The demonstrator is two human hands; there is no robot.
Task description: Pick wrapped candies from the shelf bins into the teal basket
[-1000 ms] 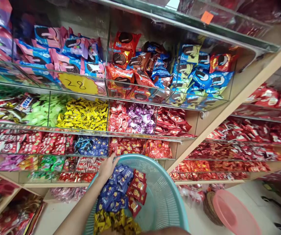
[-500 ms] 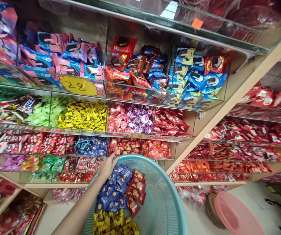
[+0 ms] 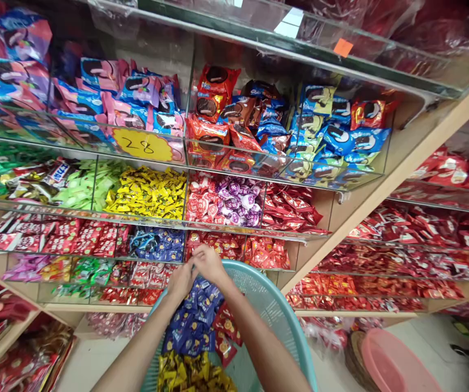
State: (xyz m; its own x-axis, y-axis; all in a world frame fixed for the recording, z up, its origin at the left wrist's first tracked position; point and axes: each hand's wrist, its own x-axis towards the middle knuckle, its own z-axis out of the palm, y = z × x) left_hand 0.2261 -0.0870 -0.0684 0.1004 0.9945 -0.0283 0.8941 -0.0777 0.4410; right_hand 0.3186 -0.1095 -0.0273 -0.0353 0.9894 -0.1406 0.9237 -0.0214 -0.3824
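My left hand [image 3: 180,279] and my right hand [image 3: 208,262] meet at the far rim of a teal plastic basket [image 3: 295,326]. Both have their fingers drawn together; whatever lies between them is too small to make out. Inside the basket are blue packets [image 3: 189,326], red packets [image 3: 226,348] beside them, and yellow packets [image 3: 193,375] nearest me. Just beyond my hands, the low shelf holds red packets [image 3: 222,245] and blue packets [image 3: 159,246].
Glass-fronted shelves of wrapped sweets rise ahead, with a yellow price tag [image 3: 142,144] marked 28. A slanting wooden panel [image 3: 365,209] stands on the right. On the floor at lower right is a pink basket [image 3: 397,359].
My right hand has come into view and reached the far rim beside my left hand. The shelves have shifted slightly right in the picture.
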